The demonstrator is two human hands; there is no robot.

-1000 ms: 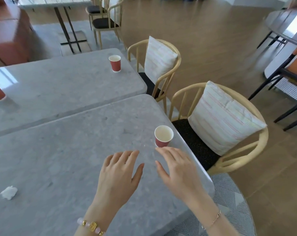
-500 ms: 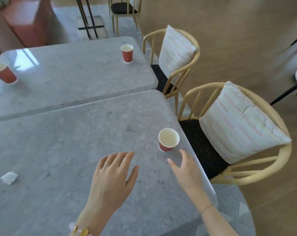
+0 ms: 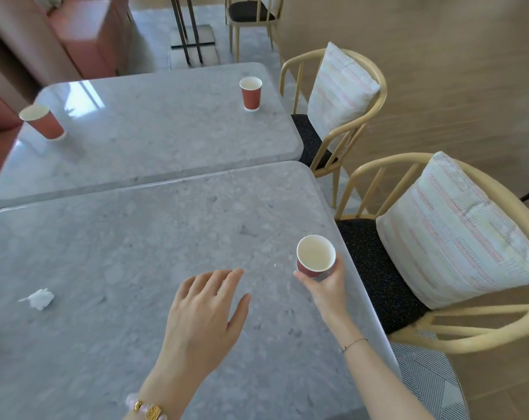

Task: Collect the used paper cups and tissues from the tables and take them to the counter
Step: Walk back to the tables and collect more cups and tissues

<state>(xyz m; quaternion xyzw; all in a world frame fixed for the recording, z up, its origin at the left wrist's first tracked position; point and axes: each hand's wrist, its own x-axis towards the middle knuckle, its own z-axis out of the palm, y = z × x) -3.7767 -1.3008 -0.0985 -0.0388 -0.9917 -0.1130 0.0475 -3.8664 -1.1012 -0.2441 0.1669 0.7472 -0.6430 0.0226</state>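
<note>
Our right hand (image 3: 325,283) curls narrowly round the paper cup (image 3: 315,256); our left hand (image 3: 204,313) hovers spread, holding nothing.

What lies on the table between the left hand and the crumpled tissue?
Nothing: in the head view, only bare grey tabletop separates the left hand from the crumpled tissue.

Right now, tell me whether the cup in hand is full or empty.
Empty: the cup, gripped upright by the right hand, shows its bare pale inside, no liquid.
</note>
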